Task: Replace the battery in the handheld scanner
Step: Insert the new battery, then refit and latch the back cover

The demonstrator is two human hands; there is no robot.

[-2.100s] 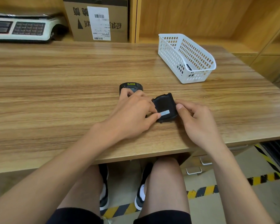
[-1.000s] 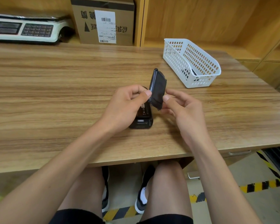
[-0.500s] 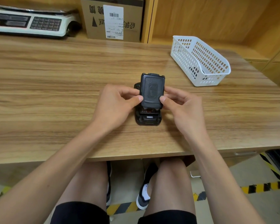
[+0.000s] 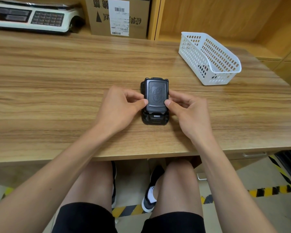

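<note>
Both hands, left [image 4: 119,106] and right [image 4: 188,111], pinched a textured black battery [image 4: 156,95] with curled fingers [image 4: 167,103] over the scanner [image 4: 155,119] on the woodgrain worktop [image 4: 57,81].

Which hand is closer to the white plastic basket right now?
Right. The right hand pinches the black battery cover on the side facing the white perforated plastic basket; the left hand grips the cover's opposite edge.

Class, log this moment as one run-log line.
step: fitting battery | scanner: on table | left hand: pinching battery | right hand: pinching battery | seated: no
</note>
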